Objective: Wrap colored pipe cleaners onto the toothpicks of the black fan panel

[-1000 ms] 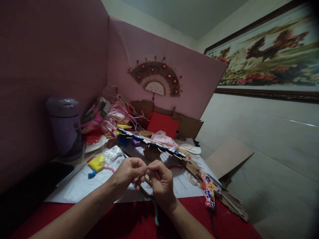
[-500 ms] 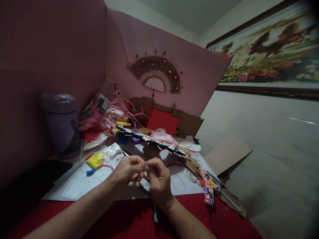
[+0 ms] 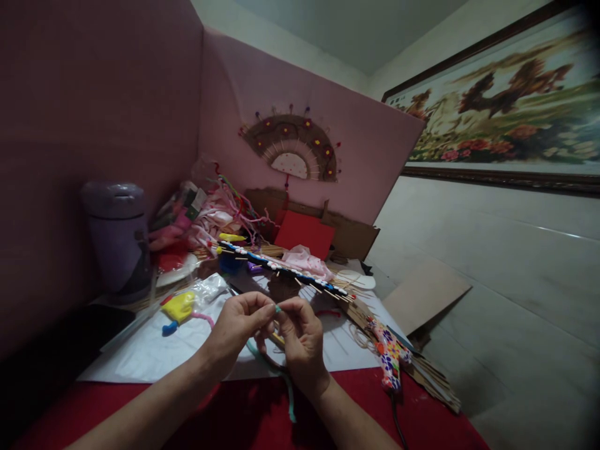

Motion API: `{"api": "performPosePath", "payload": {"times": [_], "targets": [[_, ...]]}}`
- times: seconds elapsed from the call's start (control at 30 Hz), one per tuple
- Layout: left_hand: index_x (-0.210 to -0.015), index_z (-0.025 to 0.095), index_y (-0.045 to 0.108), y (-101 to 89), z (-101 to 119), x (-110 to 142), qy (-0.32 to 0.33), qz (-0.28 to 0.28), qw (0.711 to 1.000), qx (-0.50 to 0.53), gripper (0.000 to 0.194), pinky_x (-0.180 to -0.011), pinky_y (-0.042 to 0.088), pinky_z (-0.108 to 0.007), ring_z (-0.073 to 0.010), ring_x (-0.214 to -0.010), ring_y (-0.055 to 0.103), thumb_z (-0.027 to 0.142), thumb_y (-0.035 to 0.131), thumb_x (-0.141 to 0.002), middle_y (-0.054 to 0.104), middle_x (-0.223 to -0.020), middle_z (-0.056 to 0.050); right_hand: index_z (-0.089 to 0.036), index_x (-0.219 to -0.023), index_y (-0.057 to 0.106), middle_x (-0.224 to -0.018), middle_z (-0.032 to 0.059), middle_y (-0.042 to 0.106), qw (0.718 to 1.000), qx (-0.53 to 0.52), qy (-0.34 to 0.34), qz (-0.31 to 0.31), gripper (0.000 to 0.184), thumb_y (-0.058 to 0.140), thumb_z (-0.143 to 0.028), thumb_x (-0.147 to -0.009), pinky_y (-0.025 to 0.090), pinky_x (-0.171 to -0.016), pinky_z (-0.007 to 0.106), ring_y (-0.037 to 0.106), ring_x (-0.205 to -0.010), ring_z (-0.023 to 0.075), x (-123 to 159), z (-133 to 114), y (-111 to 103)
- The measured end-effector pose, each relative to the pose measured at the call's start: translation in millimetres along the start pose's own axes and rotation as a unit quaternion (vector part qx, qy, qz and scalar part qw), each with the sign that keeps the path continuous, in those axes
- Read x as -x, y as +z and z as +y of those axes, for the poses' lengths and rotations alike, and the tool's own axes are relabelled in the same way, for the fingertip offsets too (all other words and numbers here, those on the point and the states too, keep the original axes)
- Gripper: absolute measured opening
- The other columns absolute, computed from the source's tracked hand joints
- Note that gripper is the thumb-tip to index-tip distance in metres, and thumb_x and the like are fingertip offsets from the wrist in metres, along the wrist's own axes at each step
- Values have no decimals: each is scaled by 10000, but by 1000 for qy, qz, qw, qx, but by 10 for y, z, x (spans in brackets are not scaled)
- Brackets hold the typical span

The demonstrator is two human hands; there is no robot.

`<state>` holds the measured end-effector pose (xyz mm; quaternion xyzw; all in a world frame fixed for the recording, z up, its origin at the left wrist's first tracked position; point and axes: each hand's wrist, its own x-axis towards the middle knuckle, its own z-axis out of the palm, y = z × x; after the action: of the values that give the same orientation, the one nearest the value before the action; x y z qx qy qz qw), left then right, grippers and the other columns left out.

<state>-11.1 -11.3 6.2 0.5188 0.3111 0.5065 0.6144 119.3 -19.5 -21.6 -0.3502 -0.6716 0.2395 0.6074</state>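
My left hand (image 3: 239, 325) and my right hand (image 3: 302, 340) meet above the table, fingers pinched together on the end of a thin teal pipe cleaner (image 3: 287, 387). Its tip shows between the fingertips, and its length hangs down under my hands over the red cloth (image 3: 244, 412). A half-made stick fan with a blue beaded edge (image 3: 281, 270) lies just beyond my hands on white paper (image 3: 154, 350).
A purple flask (image 3: 118, 234) stands at the left by the pink board wall. A yellow clay piece (image 3: 178, 307), a flowered glue gun (image 3: 389, 359), red card (image 3: 304, 234), tangled pipe cleaners (image 3: 225, 206) and cardboard (image 3: 424, 294) crowd the table. A finished fan (image 3: 293, 147) hangs on the board.
My hands stay together, working the teal pipe cleaner; its tip now pokes out between my fingertips, and the hanging part has swung a little. The view shifted slightly.
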Motion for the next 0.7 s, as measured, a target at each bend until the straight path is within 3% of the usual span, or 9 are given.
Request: {"api": "performPosePath", "payload": {"times": [0.23,0.5,0.7], "targets": [[-704,119,593,10,15,14,6,-7,1000,-1,279,-396,439,-206,-89,-423,495,390,655,-713,579,-549,1,-185,-867,517,-689,-2,555,999,-39,19,-4,75,500,-258,-880,448,-577,246,554,-618,128,7,-28,10],[-704,129,568,24,-8,2,22,32,997,-65,279,-353,424,-213,-91,-404,475,395,651,-694,543,-548,26,-194,-840,540,-764,9,544,997,44,-61,2,24,528,-176,-851,438,-609,245,538,-669,128,5,-33,0],[-751,115,621,58,29,32,29,24,998,-52,272,-400,442,-207,-94,-468,489,382,640,-706,566,-588,6,-198,-848,532,-761,11,535,996,50,-55,42,37,509,-169,-854,446,-623,256,541,-682,139,0,-5,-8]]}}
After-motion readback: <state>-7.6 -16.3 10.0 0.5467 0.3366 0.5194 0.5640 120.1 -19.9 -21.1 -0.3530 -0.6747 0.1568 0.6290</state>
